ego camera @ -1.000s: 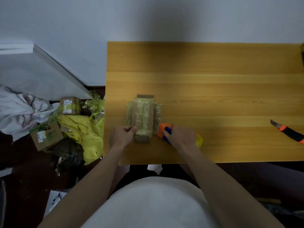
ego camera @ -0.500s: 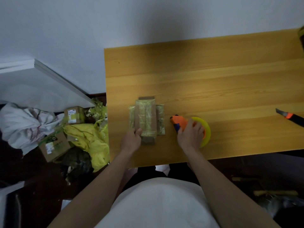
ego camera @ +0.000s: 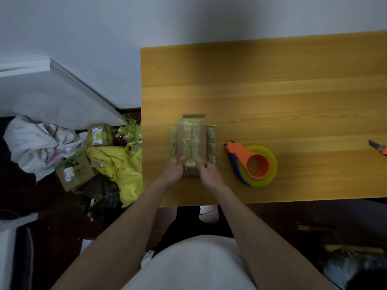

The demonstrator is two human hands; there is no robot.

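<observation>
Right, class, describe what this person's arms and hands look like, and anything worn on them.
The left arm and right arm are bare along their whole visible length, with no sleeves. The left hand and right hand are bare too: no gloves, and no watch, ring or band shows. A whitish top covers the torso.
</observation>
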